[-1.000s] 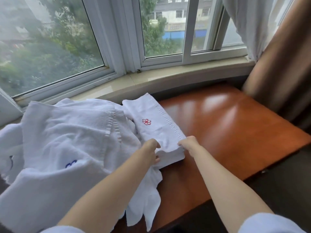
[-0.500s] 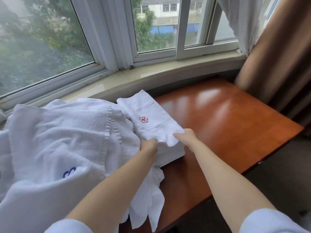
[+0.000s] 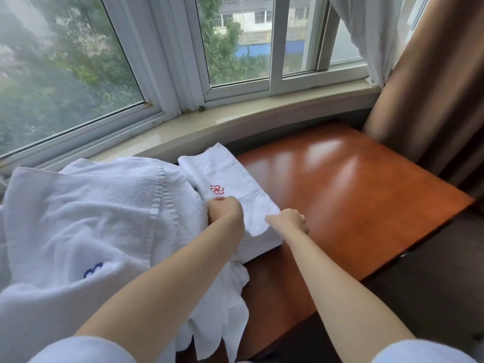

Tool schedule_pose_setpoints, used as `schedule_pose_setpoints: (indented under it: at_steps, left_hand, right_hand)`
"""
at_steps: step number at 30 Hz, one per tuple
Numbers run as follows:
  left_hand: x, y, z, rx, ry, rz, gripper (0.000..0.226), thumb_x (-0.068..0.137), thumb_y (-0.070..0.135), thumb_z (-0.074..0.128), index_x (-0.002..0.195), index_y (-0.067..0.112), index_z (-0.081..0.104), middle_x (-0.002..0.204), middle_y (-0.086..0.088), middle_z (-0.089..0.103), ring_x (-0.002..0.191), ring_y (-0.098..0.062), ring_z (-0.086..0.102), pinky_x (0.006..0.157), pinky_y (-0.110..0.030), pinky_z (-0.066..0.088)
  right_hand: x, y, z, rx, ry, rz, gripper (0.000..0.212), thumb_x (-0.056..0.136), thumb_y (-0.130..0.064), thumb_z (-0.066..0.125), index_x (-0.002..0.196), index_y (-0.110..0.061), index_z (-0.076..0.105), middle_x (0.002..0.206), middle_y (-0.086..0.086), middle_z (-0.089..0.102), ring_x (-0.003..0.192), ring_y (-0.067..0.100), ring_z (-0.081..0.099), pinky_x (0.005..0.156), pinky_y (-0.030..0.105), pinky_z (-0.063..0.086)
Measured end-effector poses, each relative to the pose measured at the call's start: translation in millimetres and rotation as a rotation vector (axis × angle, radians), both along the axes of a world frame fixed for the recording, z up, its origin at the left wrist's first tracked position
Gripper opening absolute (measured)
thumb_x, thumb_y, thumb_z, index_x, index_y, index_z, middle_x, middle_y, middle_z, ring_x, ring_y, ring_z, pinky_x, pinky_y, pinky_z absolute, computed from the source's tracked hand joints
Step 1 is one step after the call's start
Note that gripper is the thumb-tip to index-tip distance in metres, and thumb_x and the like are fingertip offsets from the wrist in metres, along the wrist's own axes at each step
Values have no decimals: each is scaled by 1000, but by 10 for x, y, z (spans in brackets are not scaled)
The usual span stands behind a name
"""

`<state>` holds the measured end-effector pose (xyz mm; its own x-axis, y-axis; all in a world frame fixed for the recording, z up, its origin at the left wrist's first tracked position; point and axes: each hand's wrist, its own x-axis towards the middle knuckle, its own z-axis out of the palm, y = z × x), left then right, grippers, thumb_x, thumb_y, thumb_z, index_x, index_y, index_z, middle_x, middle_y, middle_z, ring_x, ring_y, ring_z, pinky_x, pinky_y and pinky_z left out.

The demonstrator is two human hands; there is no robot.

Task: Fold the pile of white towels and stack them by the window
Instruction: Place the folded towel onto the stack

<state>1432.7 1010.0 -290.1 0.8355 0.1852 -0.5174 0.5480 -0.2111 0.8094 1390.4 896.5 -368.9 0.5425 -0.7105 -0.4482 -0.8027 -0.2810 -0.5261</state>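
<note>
Grip: the near edge of the top fold of a folded white towel [image 3: 235, 184] is pinched by both hands. The left hand [image 3: 227, 211] is curled over the towel's near-left part, just below a red pinwheel emblem [image 3: 217, 189] stitched on the top face. The right hand [image 3: 291, 221] is curled at the near-right corner, w/ thumb side laid on the cloth; its fingertips are hidden, so exact finger contact cannot be told. The 2 hands are held close together but apart, w/ a strip of towel seen between them.

The folded towel is laid on a glossy red-brown wooden table [image 3: 353, 200], its far end set near the window sill [image 3: 235, 121]. Thicker folded layers are seen under the lifted edge at the near-right.

To the left, touching the folded towel, a loose pile of white towels [image 3: 86, 213] is heaped; a blue embroidered mark [image 3: 93, 269] is shown on one. A thin white cloth [image 3: 225, 305] is draped off the table's near edge below the left forearm.

Behind: a bay window [image 3: 235, 48] w/ white frames, a sheer white curtain [image 3: 366, 30] and a brown drape [image 3: 432, 87] at right. White sleeves are seen at the lower corners.
</note>
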Motion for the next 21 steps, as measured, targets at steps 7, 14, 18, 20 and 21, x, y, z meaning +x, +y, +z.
schedule_pose_setpoints:
  at_steps: [7, 14, 18, 20, 21]
  left_hand:
    - [555, 39, -203, 1152, -183, -1182, 37, 91, 20, 53, 127, 10, 51, 134, -9, 50, 125, -28, 47, 102, -39, 42]
    - [598, 115, -638, 1329, -44, -1402, 90, 79, 57, 70, 144, 6, 33, 145, -9, 41, 135, -28, 39, 109, -38, 34]
    - [564, 31, -600, 1413, -71, -1431, 76, 81, 54, 69, 137, 10, 42, 137, -6, 49, 127, -25, 48, 97, -33, 38]
    - [578, -27, -423, 1424, 25, -1498, 64, 84, 53, 67, 130, 13, 48, 128, -1, 56, 118, -24, 56, 87, -32, 41]
    - [588, -40, -320, 1429, 55, -1527, 62, 85, 51, 67, 130, 12, 48, 127, -1, 57, 118, -25, 56, 88, -33, 44]
  right_hand:
    - [241, -5, 39, -214, -205, 469, 81, 79, -37, 72, 148, -26, 30, 153, 0, 24, 143, 25, 21, 111, 38, 28]
    - [258, -118, -438, -118, 122, 792, 106, 80, -72, 54, 153, -35, -12, 159, -9, -26, 149, 28, -9, 119, 51, 1]
    - [291, -109, -438, -134, 105, 773, 107, 79, -72, 56, 154, -34, -10, 160, -9, -23, 149, 28, -8, 119, 52, -1]
    - [258, -68, -385, -129, 79, 726, 104, 80, -66, 61, 155, -33, -2, 162, -8, -17, 149, 27, -8, 118, 51, -3]
    - [247, -39, -332, -123, 49, 682, 99, 81, -60, 64, 156, -31, 6, 163, -6, -11, 149, 26, -7, 118, 50, -4]
